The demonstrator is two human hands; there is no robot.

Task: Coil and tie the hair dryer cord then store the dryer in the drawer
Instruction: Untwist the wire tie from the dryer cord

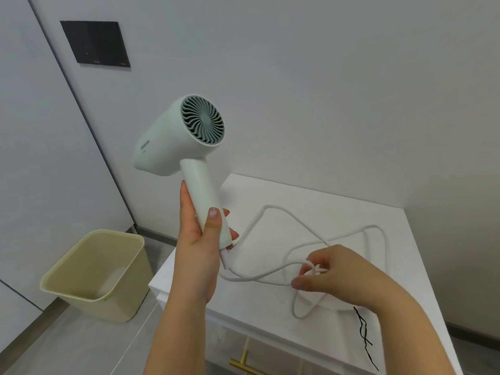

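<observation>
Left hand [201,234] grips smooth mint dryer [178,136]; white cord [273,209] loops.

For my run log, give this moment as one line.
left hand: grips hair dryer by handle | right hand: pinches cord | cord: loose on white cabinet, uncoiled | black tie: lying on cabinet, unused
</observation>
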